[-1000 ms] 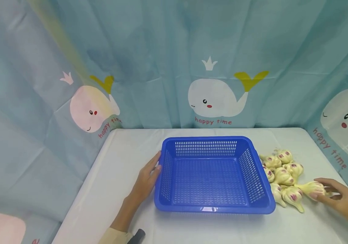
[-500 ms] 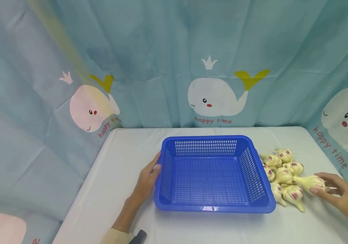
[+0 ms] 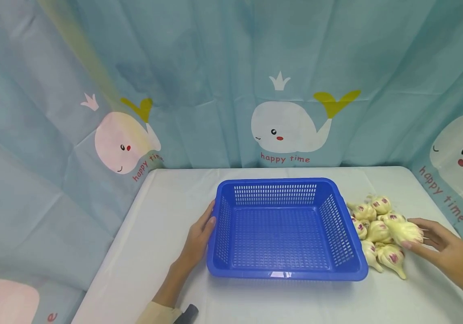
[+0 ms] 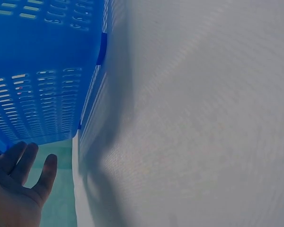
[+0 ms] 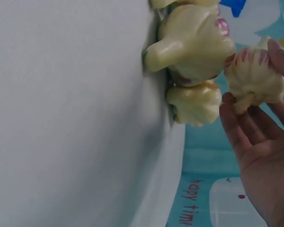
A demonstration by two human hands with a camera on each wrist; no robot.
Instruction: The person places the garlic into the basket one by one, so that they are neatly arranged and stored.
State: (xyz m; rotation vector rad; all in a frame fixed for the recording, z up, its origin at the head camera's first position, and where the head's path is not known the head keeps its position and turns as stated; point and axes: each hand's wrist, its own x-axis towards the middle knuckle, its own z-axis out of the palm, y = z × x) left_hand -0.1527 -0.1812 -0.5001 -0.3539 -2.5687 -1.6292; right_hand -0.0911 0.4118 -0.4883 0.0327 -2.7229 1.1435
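A blue plastic basket (image 3: 280, 274) with slotted walls stands on the white-covered table. My left hand (image 3: 197, 236) rests against the basket's left rim, fingers extended; the left wrist view shows the fingertips (image 4: 31, 150) right at the basket's edge. My right hand (image 3: 448, 249) holds one garlic bulb (image 5: 253, 78) between thumb and fingers, its root end toward the palm. In the head view, the held garlic overlaps a cluster of several garlic bulbs (image 3: 377, 231) beside the basket's right wall. These bulbs are cream with purple marks.
White cloth (image 3: 166, 193) covers the table. Blue-green curtains (image 3: 199, 135) printed with whales hang behind the table and at both sides. A dark, rounded object (image 3: 187, 314) shows by the left sleeve (image 3: 156, 312).
My right hand has raised the garlic bulb and carried it left and away from me, over the cluster's right side. My left hand has stayed at the basket rim.
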